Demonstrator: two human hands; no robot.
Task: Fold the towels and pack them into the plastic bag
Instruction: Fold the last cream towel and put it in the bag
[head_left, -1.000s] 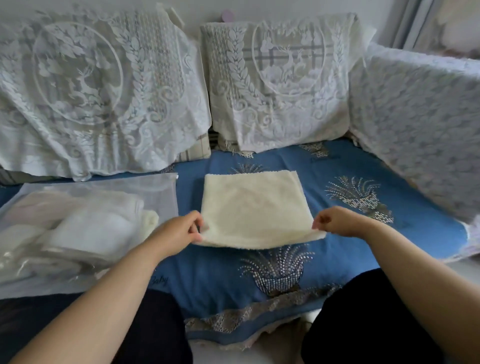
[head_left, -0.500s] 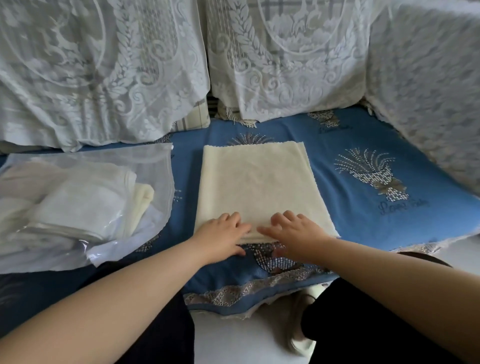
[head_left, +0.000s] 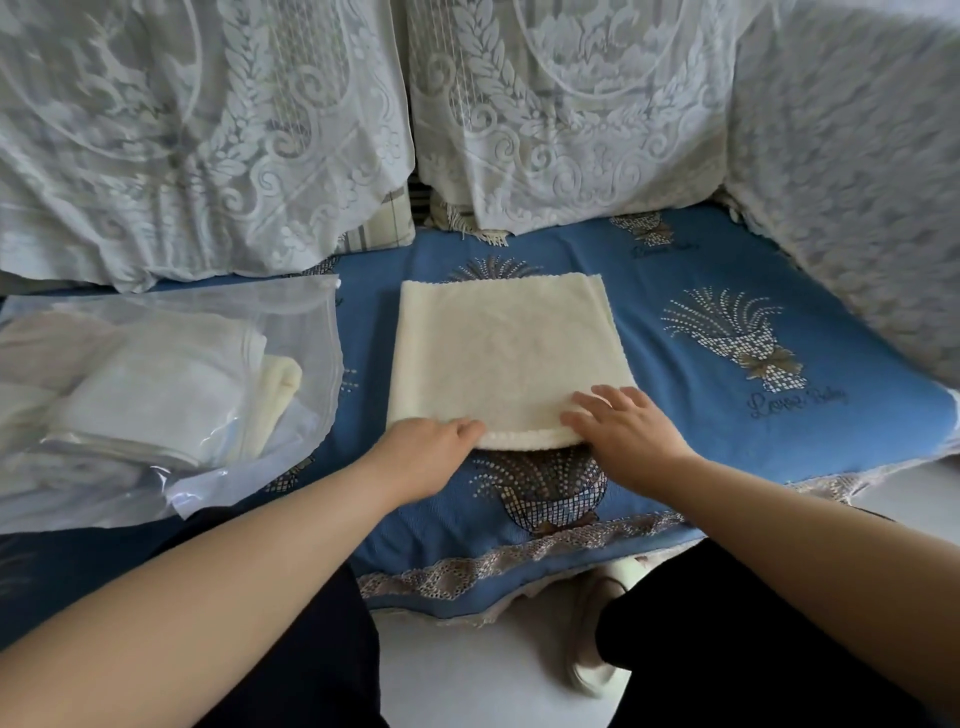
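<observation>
A cream towel (head_left: 501, 358), folded into a rectangle, lies flat on the blue sofa cushion (head_left: 691, 447). My left hand (head_left: 426, 454) is at the towel's near-left edge with its fingers curled and the tips tucked under that edge. On the near-right corner my right hand (head_left: 621, 431) rests flat, fingers spread. The clear plastic bag (head_left: 306, 332) lies to the left with its mouth towards the towel. Inside it are folded white and cream towels (head_left: 156, 384).
Lace-covered back cushions (head_left: 561, 119) stand behind, and a lace-covered armrest (head_left: 852, 218) closes off the right side. The cushion's trimmed front edge (head_left: 519, 561) is just before my dark-trousered knees. A pale shoe (head_left: 592, 639) sits on the floor below.
The towel was held up by its near corners, then laid flat. Both hands pressed on its near edge, and now they have spread apart: the left slid to the edge, the right towards the corner.
</observation>
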